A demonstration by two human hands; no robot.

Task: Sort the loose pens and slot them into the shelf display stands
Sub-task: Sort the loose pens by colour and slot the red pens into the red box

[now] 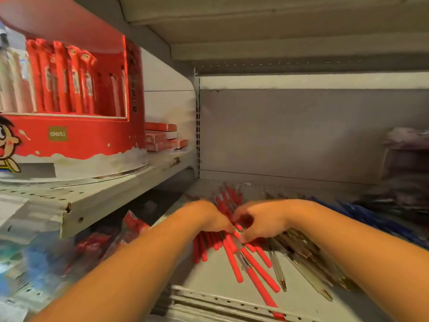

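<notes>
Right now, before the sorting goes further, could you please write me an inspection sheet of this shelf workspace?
Surface: pale metal shelf with a perforated front edge.
Job's things: red pens heaped in the middle; clear pens beside them on the right; blue pens further right; red display stand on the higher shelf at left.
Clutter: small red boxes right of the stand; blurred packets lower left.
Grips: right hand curls round red pens; left hand touches the same heap, its fingers mostly hidden.
Cables: nothing seen.
Surroundings: grey back panel; a blurred object at far right, not identifiable.
</notes>
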